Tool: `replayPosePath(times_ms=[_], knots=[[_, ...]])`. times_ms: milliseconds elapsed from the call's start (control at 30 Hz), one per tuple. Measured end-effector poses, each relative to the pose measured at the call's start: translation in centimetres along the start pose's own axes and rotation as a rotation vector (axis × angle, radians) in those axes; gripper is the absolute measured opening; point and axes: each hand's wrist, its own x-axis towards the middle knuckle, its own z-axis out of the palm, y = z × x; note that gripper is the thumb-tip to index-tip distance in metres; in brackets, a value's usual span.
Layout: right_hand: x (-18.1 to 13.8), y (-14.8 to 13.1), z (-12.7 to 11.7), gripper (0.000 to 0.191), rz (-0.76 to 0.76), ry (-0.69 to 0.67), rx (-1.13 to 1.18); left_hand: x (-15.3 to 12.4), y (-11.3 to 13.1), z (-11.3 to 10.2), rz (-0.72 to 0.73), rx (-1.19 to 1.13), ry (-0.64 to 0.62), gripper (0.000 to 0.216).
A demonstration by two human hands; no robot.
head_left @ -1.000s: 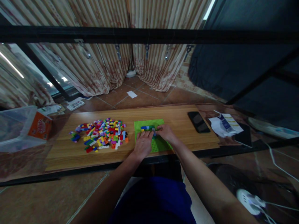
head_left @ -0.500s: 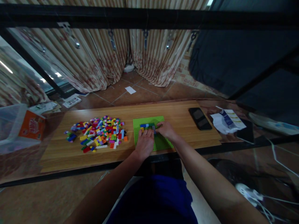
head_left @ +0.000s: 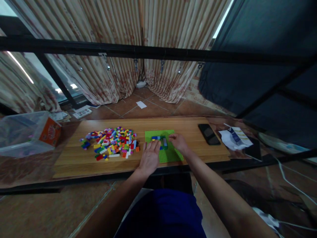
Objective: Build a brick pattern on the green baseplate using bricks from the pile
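Where the right hand meets the green baseplate, its fingers curl loosely against the right end of a small brick build; whether they pinch a brick there is too small to tell. The left hand lies flat with fingers spread, palm down on the near left corner of the baseplate, fingertips reaching up to the build and holding nothing. The build, blue, green and grey, sits on the far half of the baseplate between the two hands. Just left of the baseplate a loose brick pile of many colours spreads over the wooden tabletop. To the right lies a dark phone, with printed papers beyond it. A clear plastic bin with an orange box stands off the tabletop's left end. A black bar crosses the view above.
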Motion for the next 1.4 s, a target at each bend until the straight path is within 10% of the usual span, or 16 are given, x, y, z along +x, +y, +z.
replayPosePath(times_ms=[600,1033,1400], knots=[[-2.5,-2.6,5.5,0.069,-0.437,-0.073,-0.557,-8.9,-5.0,-0.1,-0.119,-0.159,0.226,0.035],[-2.3,-2.1,5.5,0.064,-0.494,-0.009,-0.630,-12.7,-7.4,-1.7,-0.297,-0.145,0.298,0.040],[-7.6,-7.0,9.2,0.042,-0.714,0.028,-0.409,-14.7,-11.6,-3.4,-0.564,-0.093,0.415,0.034]])
